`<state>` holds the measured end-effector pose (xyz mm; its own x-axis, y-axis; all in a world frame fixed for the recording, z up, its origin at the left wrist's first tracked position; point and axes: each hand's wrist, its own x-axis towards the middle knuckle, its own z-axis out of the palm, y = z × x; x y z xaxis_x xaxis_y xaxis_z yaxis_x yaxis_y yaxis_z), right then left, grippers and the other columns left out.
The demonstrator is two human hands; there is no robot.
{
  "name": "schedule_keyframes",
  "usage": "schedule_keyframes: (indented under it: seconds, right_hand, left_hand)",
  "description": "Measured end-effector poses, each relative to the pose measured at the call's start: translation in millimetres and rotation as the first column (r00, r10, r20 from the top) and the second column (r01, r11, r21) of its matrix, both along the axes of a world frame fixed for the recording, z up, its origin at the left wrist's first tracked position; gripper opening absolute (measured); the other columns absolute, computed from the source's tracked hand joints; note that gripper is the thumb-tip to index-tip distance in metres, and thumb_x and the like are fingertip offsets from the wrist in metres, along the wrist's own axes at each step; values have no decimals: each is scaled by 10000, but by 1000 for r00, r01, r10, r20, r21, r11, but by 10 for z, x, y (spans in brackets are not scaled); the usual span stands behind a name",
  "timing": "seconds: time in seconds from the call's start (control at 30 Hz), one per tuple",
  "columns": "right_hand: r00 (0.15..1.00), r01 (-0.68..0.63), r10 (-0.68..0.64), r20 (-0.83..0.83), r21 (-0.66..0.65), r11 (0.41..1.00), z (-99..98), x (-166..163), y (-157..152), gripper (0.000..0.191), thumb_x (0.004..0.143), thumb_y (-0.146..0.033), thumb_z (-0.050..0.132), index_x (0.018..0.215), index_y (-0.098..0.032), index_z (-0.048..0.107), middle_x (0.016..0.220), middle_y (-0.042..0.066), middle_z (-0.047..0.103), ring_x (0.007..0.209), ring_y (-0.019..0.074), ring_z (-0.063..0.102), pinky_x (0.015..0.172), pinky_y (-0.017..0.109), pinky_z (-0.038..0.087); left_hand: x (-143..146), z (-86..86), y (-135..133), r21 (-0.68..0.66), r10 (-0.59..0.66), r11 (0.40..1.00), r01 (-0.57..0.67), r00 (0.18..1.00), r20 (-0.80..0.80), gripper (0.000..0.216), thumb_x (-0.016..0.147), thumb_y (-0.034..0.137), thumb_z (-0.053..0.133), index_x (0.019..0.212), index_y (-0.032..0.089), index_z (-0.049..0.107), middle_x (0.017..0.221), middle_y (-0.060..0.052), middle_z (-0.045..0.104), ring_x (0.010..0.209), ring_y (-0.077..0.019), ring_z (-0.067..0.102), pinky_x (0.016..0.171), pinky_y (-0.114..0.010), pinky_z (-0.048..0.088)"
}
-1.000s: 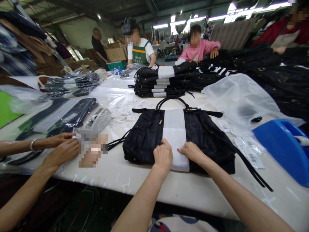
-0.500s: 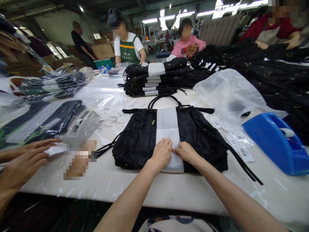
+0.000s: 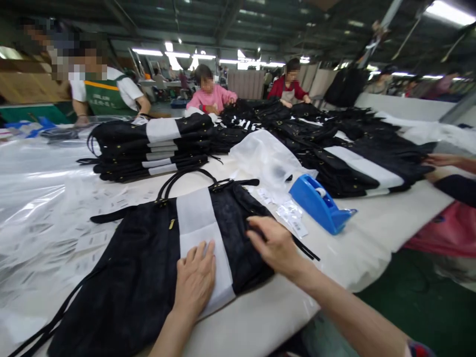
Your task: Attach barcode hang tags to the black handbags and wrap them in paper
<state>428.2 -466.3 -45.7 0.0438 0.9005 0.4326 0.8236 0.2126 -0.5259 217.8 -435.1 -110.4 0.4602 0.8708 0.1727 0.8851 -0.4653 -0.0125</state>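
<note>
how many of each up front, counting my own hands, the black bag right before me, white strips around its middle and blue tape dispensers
Hands: 2, left hand and right hand
Black bag: 1
White strip: 1
Blue tape dispenser: 1
Total: 5

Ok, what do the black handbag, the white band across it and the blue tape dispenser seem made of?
Black loop-handled handbag: perhaps leather or imitation leather, low sheen; its surface wrinkles softly.
Flat white band: probably paper or thin nonwoven, matt, with a crosswise crease.
Blue wedge-shaped tape dispenser: likely moulded plastic, smooth, evenly coloured with soft highlights.
</note>
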Motion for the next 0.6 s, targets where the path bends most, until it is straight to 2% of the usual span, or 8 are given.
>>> schedule_keyframes:
  seconds: [0.07, 0.13, 0.2, 0.23, 0.3, 0.4, 0.5, 0.6]
  right_hand:
    - [935, 356, -346, -82, 171, 919, 71, 667, -104, 290, 840, -345, 449, 1057, -181, 549, 1031, 99, 600, 1023, 199, 518, 931, 352, 351]
    - [759, 648, -598, -257, 216, 730, 17, 1381, -213, 356, 833, -413, 426, 1072, -172, 532, 1067, 104, 578, 1065, 214, 488, 945, 386, 329]
    - [548, 824, -700, -458, 151, 546, -146, 1968, -305, 444, 825, -492, 374, 1057, -145, 523, 1062, 118, 572, 1050, 221, 495, 911, 389, 355]
    - [468, 845, -699, -540, 43, 532, -252, 2171, -338, 485, 804, -532, 370, 1019, -129, 533, 1013, 125, 588, 994, 223, 530, 875, 381, 383]
    - [399, 756, -637, -659, -157, 636, -467, 2369, -377, 583, 774, -620, 313, 945, -118, 555, 924, 127, 612, 896, 219, 575, 782, 350, 436]
    - [420, 679, -586, -693, -188, 710, -677, 2266, -386, 660, 739, -696, 280, 873, -123, 579, 891, 123, 623, 816, 204, 587, 683, 301, 462]
    - [469, 676, -617, -633, -193, 712, -668, 2047, -384, 634, 726, -692, 342, 804, -120, 604, 852, 114, 626, 748, 187, 565, 636, 283, 454]
    - [503, 607, -616, -607, -259, 751, -520, 1950, -384, 568, 718, -652, 409, 719, -123, 617, 784, 97, 626, 718, 178, 545, 619, 276, 431]
  left_hand:
    - [3, 10, -4, 16, -11, 1000, 11, 1000, -10, 411, 898, 246, 290, 1289, 239, 417, 1261, -82, 482, 1060, -228, 437, 780, -367, 334]
    - [4, 7, -8, 21, -15, 1000, 15, 1000, -19, 413, 894, 238, 295, 1287, 232, 423, 1258, -87, 485, 1053, -232, 438, 772, -372, 337]
    - [2, -9, -5, 23, -13, 1000, 14, 1000, -18, 412, 889, 232, 304, 1280, 229, 435, 1257, -89, 487, 1050, -234, 439, 766, -375, 342]
    - [0, -19, -1, 27, -13, 1000, 13, 1000, -15, 411, 888, 230, 306, 1277, 228, 439, 1257, -89, 487, 1050, -234, 439, 764, -374, 345]
    - [-6, -39, 7, 33, -17, 999, 18, 1000, -12, 412, 888, 228, 303, 1274, 227, 444, 1255, -89, 490, 1044, -231, 442, 757, -369, 347]
    - [-15, -51, 13, 41, -27, 999, 27, 1000, -16, 418, 888, 231, 301, 1284, 225, 433, 1253, -90, 494, 1035, -228, 445, 753, -366, 349]
    - [-21, -46, 10, 40, -45, 998, 47, 998, -48, 413, 880, 216, 306, 1263, 231, 461, 1268, -83, 488, 1060, -235, 434, 766, -375, 348]
    - [-23, -48, 9, 45, -47, 998, 52, 995, -89, 415, 878, 210, 295, 1252, 229, 475, 1275, -80, 485, 1062, -242, 436, 755, -376, 349]
